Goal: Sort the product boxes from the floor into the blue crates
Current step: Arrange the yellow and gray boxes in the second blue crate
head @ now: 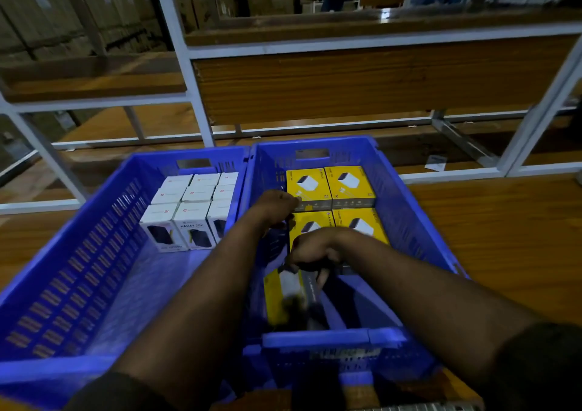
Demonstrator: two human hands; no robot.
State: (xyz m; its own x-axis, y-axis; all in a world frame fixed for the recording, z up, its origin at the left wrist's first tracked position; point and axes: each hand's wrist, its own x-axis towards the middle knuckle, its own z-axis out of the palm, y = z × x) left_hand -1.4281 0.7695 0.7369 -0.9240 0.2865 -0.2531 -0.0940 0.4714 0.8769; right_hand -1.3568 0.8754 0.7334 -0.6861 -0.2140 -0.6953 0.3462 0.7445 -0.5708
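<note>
Bare floor at right crate's (419, 209) near half, right hand (315, 248) gripping yellow box (280, 297), left hand (277, 206) curled, grasp unclear, beside stacked yellow boxes (330, 187).

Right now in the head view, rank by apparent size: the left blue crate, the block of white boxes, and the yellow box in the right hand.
1. left blue crate
2. block of white boxes
3. yellow box, blurred and nearer the camera, so possibly flattered

A single wide-angle head view looks forward and steeply down from close above two blue slatted plastic crates (94, 253) filling the lower frame. Both forearms enter from the bottom edge. White metal shelving with wooden boards (346, 74) crosses the upper frame.
</note>
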